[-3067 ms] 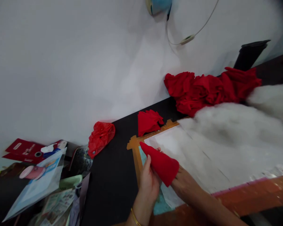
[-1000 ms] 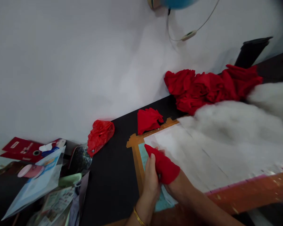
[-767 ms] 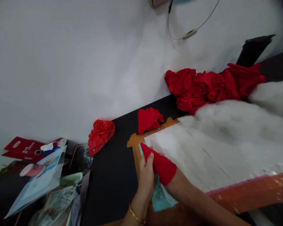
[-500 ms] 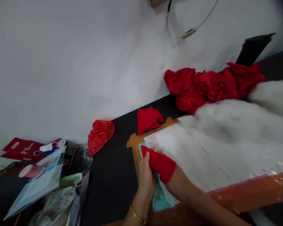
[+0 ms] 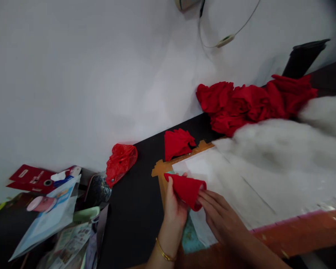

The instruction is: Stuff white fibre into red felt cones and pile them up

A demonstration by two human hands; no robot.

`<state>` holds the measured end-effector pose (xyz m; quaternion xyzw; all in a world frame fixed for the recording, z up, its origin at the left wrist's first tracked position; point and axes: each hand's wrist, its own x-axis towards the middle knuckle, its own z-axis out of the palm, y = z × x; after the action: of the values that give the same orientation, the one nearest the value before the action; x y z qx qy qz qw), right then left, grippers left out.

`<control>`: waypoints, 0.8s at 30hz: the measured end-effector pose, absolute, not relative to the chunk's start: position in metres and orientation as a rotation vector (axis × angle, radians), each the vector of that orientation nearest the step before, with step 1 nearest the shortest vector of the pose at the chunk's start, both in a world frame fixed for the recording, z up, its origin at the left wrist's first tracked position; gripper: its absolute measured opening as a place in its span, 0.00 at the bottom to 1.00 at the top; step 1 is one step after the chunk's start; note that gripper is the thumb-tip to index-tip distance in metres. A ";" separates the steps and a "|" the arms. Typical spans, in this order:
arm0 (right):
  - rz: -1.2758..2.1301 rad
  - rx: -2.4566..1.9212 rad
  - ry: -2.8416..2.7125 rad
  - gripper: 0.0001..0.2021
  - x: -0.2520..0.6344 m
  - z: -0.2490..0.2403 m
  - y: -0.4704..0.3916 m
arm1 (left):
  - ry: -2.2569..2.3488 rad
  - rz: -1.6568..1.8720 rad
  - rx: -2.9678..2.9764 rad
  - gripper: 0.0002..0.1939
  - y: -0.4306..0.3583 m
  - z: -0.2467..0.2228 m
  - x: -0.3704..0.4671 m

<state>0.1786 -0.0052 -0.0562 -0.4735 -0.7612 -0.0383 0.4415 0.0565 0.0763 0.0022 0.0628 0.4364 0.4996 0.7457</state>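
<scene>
A small red cloth cone [image 5: 185, 189], pointed at its left end, lies in my left hand [image 5: 175, 209]. The thumb presses along its near side and the other fingers wrap behind it. My right hand [image 5: 220, 211] is at the cone's wide open end, its fingers close together and their tips hidden inside the rim. A little something pale shows at that opening, too small to name. Under both hands lies the taped board with a white sheet [image 5: 226, 179], and a heap of white fluffy stuffing [image 5: 285, 144] rests on it to the right.
Red cloth pieces are piled [image 5: 249, 102] against the wall, with a smaller red piece [image 5: 177, 144] nearer. A red plastic bag [image 5: 121, 162] sits on the black table [image 5: 128, 216]. Farther left are a red box [image 5: 33, 178], a pink tub [image 5: 42, 203] and a pale green bin [image 5: 86, 213].
My right hand has come out of the red cone, which covered it to the wrist, and now has just its fingertips at the opening. My left hand keeps hold of the cone.
</scene>
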 end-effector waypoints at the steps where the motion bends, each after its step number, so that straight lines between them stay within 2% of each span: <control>1: -0.096 -1.186 -1.897 0.23 0.176 -0.054 -0.003 | 0.953 1.078 0.146 0.21 0.073 0.002 0.060; 4: 0.083 -1.182 -1.956 0.19 0.170 -0.044 0.004 | 0.944 1.037 0.185 0.19 0.064 0.001 0.066; 8: 0.409 -1.151 -1.983 0.21 0.170 -0.037 0.004 | 0.882 0.959 0.193 0.19 0.058 -0.002 0.065; 12: 0.218 -1.242 -1.966 0.21 0.171 -0.046 0.005 | 0.901 0.952 0.241 0.20 0.057 -0.003 0.064; 18: 0.491 -1.140 -2.002 0.18 0.173 -0.039 0.004 | 0.893 0.873 0.261 0.24 0.064 -0.007 0.060; 22: 0.423 -1.061 -1.950 0.23 0.191 -0.028 -0.002 | 0.853 0.884 0.189 0.25 0.077 -0.007 0.054; 24: 0.378 -1.092 -1.816 0.21 0.202 -0.025 -0.006 | 0.872 0.960 0.142 0.23 0.082 -0.004 0.053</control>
<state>0.2022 -0.0060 -0.0249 -0.4465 -0.7426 0.1546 0.4747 0.0531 0.0823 -0.0045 0.0660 0.4056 0.4466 0.7948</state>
